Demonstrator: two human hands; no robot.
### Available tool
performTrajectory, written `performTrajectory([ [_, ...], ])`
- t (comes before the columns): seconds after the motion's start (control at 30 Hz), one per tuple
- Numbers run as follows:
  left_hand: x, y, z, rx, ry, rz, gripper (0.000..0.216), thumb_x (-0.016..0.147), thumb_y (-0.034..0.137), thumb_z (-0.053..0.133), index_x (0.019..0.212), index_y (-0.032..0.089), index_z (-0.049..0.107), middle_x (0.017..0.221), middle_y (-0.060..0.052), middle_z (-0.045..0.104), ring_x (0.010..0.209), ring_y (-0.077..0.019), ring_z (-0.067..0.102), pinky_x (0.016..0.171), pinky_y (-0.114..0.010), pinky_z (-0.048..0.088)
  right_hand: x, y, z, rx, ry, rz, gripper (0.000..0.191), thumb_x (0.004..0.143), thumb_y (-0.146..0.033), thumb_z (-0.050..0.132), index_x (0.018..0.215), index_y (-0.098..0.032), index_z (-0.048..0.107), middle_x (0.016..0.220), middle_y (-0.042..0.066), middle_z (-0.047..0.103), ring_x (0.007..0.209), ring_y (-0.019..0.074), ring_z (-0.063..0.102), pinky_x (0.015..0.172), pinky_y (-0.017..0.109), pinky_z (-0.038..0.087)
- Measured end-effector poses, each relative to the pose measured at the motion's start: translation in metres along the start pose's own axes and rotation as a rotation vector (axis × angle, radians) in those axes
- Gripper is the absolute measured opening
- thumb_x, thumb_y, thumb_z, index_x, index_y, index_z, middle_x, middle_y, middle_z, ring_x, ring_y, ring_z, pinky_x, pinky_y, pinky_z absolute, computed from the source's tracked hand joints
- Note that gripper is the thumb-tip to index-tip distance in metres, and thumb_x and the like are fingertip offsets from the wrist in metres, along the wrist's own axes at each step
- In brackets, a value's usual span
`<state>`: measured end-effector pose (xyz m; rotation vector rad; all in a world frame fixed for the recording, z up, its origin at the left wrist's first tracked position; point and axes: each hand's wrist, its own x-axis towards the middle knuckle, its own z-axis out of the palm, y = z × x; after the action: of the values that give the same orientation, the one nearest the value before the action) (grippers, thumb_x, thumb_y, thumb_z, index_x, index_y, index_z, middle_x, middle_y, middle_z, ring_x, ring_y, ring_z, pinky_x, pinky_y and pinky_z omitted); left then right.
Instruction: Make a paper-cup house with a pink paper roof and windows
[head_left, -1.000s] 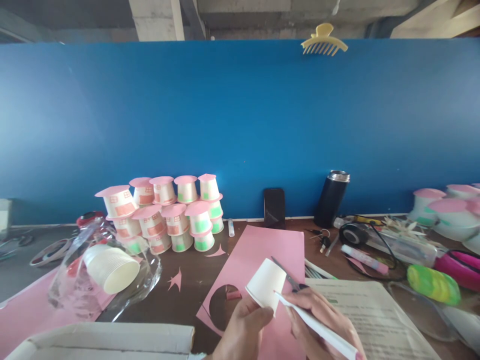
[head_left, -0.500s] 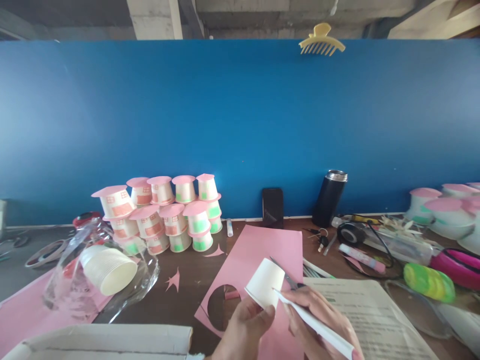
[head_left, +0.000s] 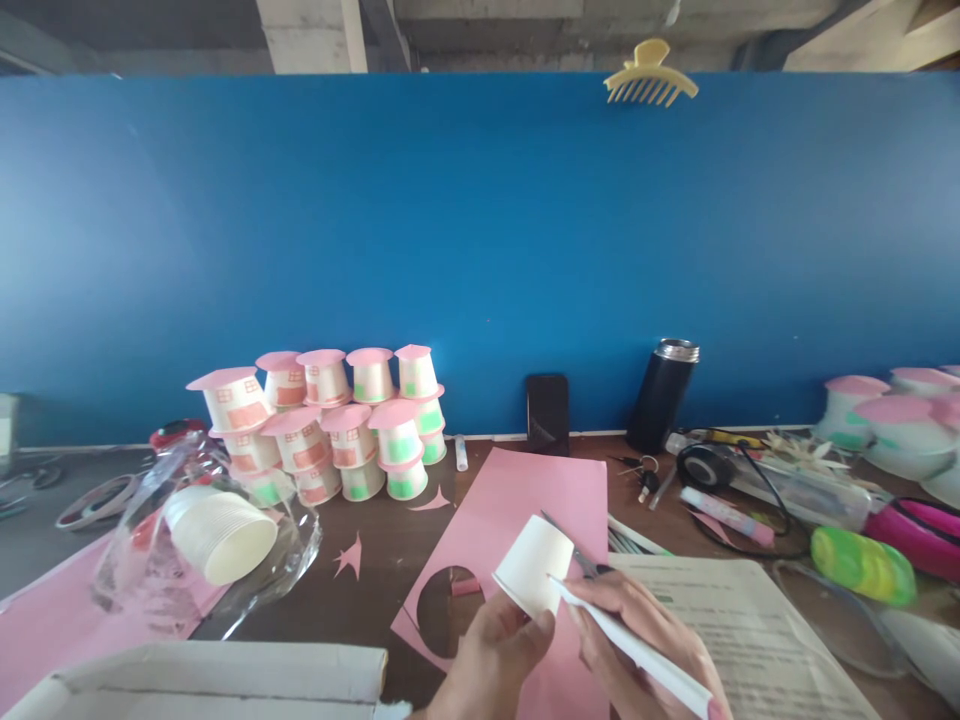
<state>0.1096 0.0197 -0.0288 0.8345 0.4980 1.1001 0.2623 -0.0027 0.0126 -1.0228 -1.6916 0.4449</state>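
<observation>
A plain white paper cup (head_left: 534, 562) is held upside down and tilted by my left hand (head_left: 491, 650), its fingers closed on the rim side. My right hand (head_left: 652, 640) grips a white marker pen (head_left: 634, 650), whose tip meets the cup's side. No drawn mark shows clearly on the cup. Beneath both hands lies a pink paper sheet (head_left: 517, 500) with a round hole cut in it. Scissors (head_left: 581, 560) rest on that sheet, partly hidden behind the cup and my right hand.
Stacked decorated cups (head_left: 349, 440) with pink paper tops stand at the left back. A plastic bag holds nested cups (head_left: 225, 540). A phone (head_left: 547, 415) and black bottle (head_left: 664, 395) stand by the blue partition (head_left: 480, 240). Newspaper (head_left: 727, 620) lies at right; a white box (head_left: 217, 670) at front left.
The view has shifted very slightly. Both hands keep their hold, and the pen tip stays at the cup's side with hardly any visible movement.
</observation>
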Motion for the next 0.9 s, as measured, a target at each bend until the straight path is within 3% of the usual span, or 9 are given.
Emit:
performTrajectory([
  [0.43,-0.008,0.020,0.011,0.047,0.000,-0.075,0.048,0.079,0.041,0.075,0.119,0.017,0.069,0.105,-0.012,0.072,0.112,-0.0331,0.059,0.104,-0.048,0.034,0.001,0.002,-0.005,-0.053,-0.071,-0.049,0.019,0.091,-0.021,0.061,0.109,-0.026,0.063,0.080,0.001,0.066,0.058,0.0129,0.063,0.057,0.022,0.053],
  [0.9,-0.005,0.011,0.008,0.179,0.042,-0.049,0.049,0.077,0.050,0.074,0.113,0.017,0.070,0.100,-0.010,0.071,0.105,-0.0312,0.061,0.100,-0.044,0.041,0.002,0.003,-0.006,-0.070,-0.105,-0.045,0.019,0.092,-0.021,0.059,0.111,-0.025,0.062,0.090,0.003,0.068,0.066,0.0133,0.067,0.061,0.020,0.055],
])
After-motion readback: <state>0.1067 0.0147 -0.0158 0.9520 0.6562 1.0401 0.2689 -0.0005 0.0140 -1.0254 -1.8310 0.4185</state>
